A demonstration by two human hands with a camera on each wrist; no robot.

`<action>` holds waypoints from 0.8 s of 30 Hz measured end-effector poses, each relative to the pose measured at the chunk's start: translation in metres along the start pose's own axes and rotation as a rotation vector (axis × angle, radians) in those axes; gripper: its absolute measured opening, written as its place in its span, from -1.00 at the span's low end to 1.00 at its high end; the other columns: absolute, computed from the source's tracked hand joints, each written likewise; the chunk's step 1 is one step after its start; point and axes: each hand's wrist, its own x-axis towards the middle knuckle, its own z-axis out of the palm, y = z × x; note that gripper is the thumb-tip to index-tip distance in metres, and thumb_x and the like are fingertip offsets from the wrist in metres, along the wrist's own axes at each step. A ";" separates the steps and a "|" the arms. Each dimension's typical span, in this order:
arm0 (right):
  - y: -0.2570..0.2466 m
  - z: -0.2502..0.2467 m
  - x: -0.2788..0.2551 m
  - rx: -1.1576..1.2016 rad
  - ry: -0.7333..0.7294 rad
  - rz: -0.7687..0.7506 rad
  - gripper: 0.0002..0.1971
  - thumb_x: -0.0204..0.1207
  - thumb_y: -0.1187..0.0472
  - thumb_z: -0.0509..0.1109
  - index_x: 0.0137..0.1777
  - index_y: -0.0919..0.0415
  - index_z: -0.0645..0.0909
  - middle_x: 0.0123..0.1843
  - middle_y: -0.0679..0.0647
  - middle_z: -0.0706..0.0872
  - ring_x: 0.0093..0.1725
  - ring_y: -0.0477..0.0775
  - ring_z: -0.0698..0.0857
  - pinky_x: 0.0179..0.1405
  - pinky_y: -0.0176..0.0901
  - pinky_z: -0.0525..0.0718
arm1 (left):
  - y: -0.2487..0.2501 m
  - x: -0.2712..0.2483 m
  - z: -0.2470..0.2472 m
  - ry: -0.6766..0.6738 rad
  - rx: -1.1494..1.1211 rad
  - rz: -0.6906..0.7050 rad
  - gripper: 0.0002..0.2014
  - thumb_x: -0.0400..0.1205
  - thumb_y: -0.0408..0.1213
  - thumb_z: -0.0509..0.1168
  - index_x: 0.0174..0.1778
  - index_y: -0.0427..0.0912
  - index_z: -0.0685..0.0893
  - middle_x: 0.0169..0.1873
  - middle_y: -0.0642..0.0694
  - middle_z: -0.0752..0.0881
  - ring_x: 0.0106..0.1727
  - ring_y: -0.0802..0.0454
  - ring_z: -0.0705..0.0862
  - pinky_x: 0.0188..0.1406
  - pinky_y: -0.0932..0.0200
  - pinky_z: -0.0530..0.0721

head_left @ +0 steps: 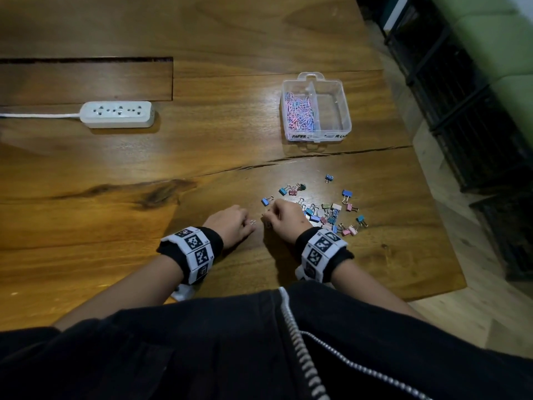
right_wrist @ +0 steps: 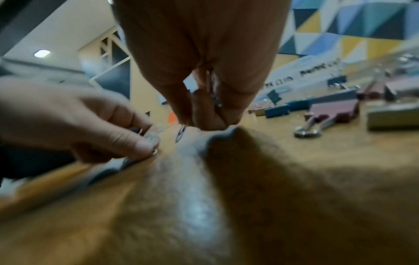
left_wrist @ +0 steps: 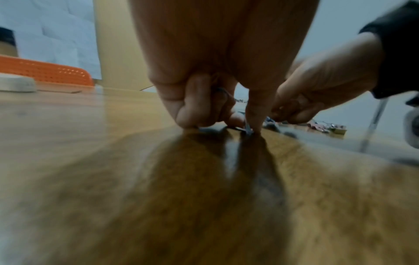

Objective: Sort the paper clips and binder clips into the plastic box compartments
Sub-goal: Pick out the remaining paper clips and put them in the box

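The clear plastic box (head_left: pixel 346 122) stands at the back right of the wooden table. Its left compartment holds a heap of pink and blue paper clips (head_left: pixel 300 114); its right compartment is bare. Coloured binder clips (head_left: pixel 331 212) lie scattered in front of the box. My left hand (head_left: pixel 249 223) has its fingertips on the table just left of that pile, fingers curled, pinching a small paper clip (left_wrist: pixel 248 128). My right hand (head_left: pixel 268 216) is close beside it, fingers curled round thin paper clips (right_wrist: pixel 213 95), with one more at its fingertips (right_wrist: pixel 181 131).
A white power strip (head_left: pixel 116 114) with its cord lies at the back left. A long crack (head_left: pixel 317 155) runs across the table between box and clips. The table's right edge (head_left: pixel 432 197) drops to the floor, with black wire racks (head_left: pixel 467 111) beyond it.
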 end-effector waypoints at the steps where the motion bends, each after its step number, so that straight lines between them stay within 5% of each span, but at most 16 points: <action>1: 0.002 -0.002 0.000 0.111 0.009 0.033 -0.85 0.57 0.20 0.23 -0.23 0.18 0.46 -0.25 0.01 0.55 -0.29 -0.06 0.51 -0.32 -0.33 0.48 | -0.001 0.000 -0.001 -0.016 -0.053 -0.011 -0.75 0.65 -0.04 0.14 -0.04 -0.17 0.55 -0.11 -0.06 0.50 -0.11 0.02 0.50 -0.13 0.17 0.46; 3: 0.006 -0.007 -0.002 0.411 -0.007 0.110 -0.76 0.56 0.21 0.26 -0.36 0.13 0.43 -0.34 -0.01 0.56 -0.47 -0.11 0.50 -0.53 -0.38 0.45 | -0.001 0.001 -0.006 -0.021 -0.328 -0.070 -0.78 0.68 -0.09 0.12 -0.10 -0.17 0.51 -0.22 -0.08 0.51 -0.19 0.00 0.48 -0.22 0.15 0.42; 7: 0.008 -0.016 -0.006 0.993 -0.067 0.216 -0.73 0.53 0.38 0.25 -0.40 0.21 0.38 -0.45 0.08 0.52 -0.67 -0.13 0.37 -0.76 -0.39 0.35 | -0.006 0.000 -0.016 -0.103 -1.513 -0.229 -0.77 0.63 -0.32 0.02 -0.36 -0.16 0.36 -0.50 -0.03 0.38 -0.63 0.15 0.33 -0.73 0.36 0.23; 10: 0.006 -0.022 -0.008 1.248 -0.106 0.261 -0.80 0.51 0.50 0.17 -0.28 0.23 0.39 -0.39 0.15 0.53 -0.70 -0.16 0.38 -0.78 -0.41 0.36 | -0.007 -0.006 -0.023 -0.175 -1.894 -0.148 -0.90 0.38 -0.35 0.00 -0.45 -0.16 0.29 -0.62 -0.02 0.44 -0.71 0.16 0.30 -0.78 0.46 0.16; 13: 0.007 -0.029 -0.009 1.361 -0.138 0.310 -0.83 0.53 0.45 0.12 -0.06 0.24 0.49 -0.45 0.06 0.50 -0.67 -0.17 0.38 -0.77 -0.44 0.32 | 0.001 -0.006 -0.030 -0.197 -1.962 -0.133 -0.96 0.32 -0.34 0.02 -0.42 -0.19 0.35 -0.62 -0.05 0.48 -0.72 0.15 0.33 -0.81 0.46 0.19; 16: 0.012 -0.035 -0.011 1.388 -0.201 0.329 -0.79 0.59 0.24 0.13 -0.19 0.24 0.55 -0.55 -0.03 0.49 -0.67 -0.18 0.40 -0.77 -0.47 0.31 | 0.009 0.006 -0.037 -0.172 -1.873 -0.255 -0.77 0.60 -0.29 0.00 -0.38 -0.17 0.41 -0.63 -0.01 0.52 -0.73 0.17 0.38 -0.85 0.44 0.24; 19: 0.016 -0.045 -0.014 1.131 -0.227 0.316 -0.75 0.58 0.15 0.21 -0.33 0.17 0.51 -0.57 -0.07 0.51 -0.66 -0.18 0.44 -0.75 -0.45 0.37 | 0.024 0.029 -0.057 -0.198 -1.834 -0.262 -0.76 0.67 -0.29 0.02 -0.33 -0.16 0.42 -0.65 0.02 0.54 -0.73 0.19 0.42 -0.87 0.43 0.31; 24: 0.019 -0.083 -0.002 0.682 -0.201 0.235 -0.79 0.59 0.29 0.21 -0.28 0.27 0.55 -0.54 0.00 0.62 -0.68 -0.17 0.51 -0.71 -0.39 0.45 | 0.065 0.081 -0.107 -0.172 -1.753 -0.252 -0.76 0.70 -0.44 -0.02 -0.21 -0.26 0.49 -0.65 -0.04 0.54 -0.80 0.18 0.46 -0.84 0.42 0.43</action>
